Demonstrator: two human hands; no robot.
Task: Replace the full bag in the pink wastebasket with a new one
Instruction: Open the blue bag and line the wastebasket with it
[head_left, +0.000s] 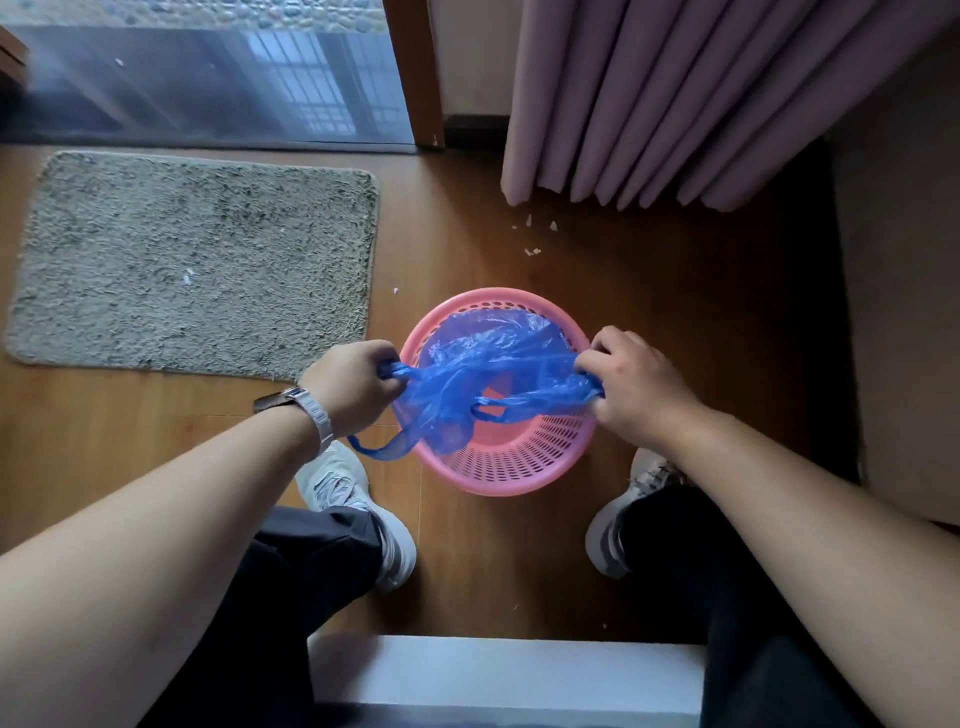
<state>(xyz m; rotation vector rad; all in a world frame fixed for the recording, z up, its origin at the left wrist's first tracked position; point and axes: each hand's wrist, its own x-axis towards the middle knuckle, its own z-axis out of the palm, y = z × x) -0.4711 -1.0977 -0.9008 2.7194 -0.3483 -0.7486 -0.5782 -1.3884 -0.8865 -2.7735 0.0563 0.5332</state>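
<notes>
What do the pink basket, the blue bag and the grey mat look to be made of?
Pink basket: likely moulded plastic, smooth and matte, with rows of punched slots in its wall.
Blue bag: thin plastic film, glossy and see-through, crinkling where both hands pull it.
Grey mat: seemingly shaggy pile fabric, fuzzy and uneven; the fibre cannot be told.

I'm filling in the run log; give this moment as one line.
left hand: grips blue bag | right hand: grips bag | over pink wastebasket

Head camera looks steeply down (wide-angle), near wastebasket (498, 457).
</notes>
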